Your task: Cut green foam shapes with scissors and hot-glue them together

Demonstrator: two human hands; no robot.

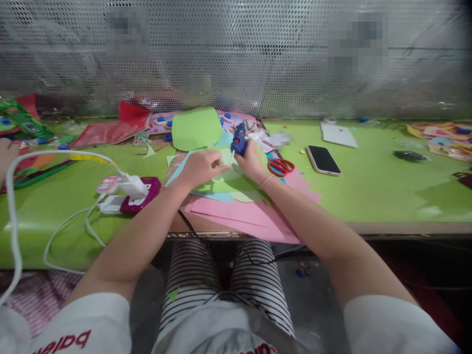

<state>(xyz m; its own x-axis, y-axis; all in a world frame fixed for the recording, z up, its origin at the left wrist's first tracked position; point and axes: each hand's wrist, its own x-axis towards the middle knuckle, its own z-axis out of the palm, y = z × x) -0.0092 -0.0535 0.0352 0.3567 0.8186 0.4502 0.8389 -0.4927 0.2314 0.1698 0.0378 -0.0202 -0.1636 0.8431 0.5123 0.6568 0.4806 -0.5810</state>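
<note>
My right hand (252, 160) is wrapped round a blue glue gun (239, 139) with a white stick-like part at its lower end. Close beside it on the left, my left hand (205, 168) has its fingers curled over light green paper (221, 186); whether they pinch anything is too small to tell. A rounded green sheet (195, 129) lies behind my hands. Pink paper sheets (245, 219) spread at the table's front edge. Red-handled scissors (280, 167) rest just right of my right wrist.
A phone (324, 160) and a white card (338, 134) lie to the right. On the left are a purple power strip (150, 191) with white chargers and cables, red sheets (110, 129), and another person's hand (5, 160) at the edge. A perforated metal panel (236, 59) stands behind.
</note>
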